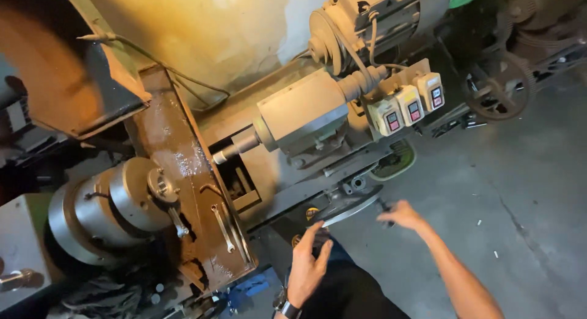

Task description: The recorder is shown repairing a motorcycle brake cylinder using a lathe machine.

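Note:
I look down at an old metal lathe. My right hand (pixel 402 214) grips the small dark handle of the lathe's handwheel (pixel 347 208), a grey disc seen almost edge-on at the front of the machine. My left hand (pixel 307 263), a watch on its wrist, hovers with fingers spread just below and left of that wheel, holding nothing. Left of the hands, the round steel chuck (pixel 131 197) faces the grey tailstock (pixel 299 114) with its quill (pixel 235 146) pointing at it.
An oily brown tray (pixel 183 172) under the chuck carries a spanner (pixel 221 227). Three switch boxes (pixel 406 105) with red and black buttons hang by the tailstock. A motor (pixel 361 19) sits above. A spoked wheel (pixel 496 87) stands far right on the grey concrete floor (pixel 526 190).

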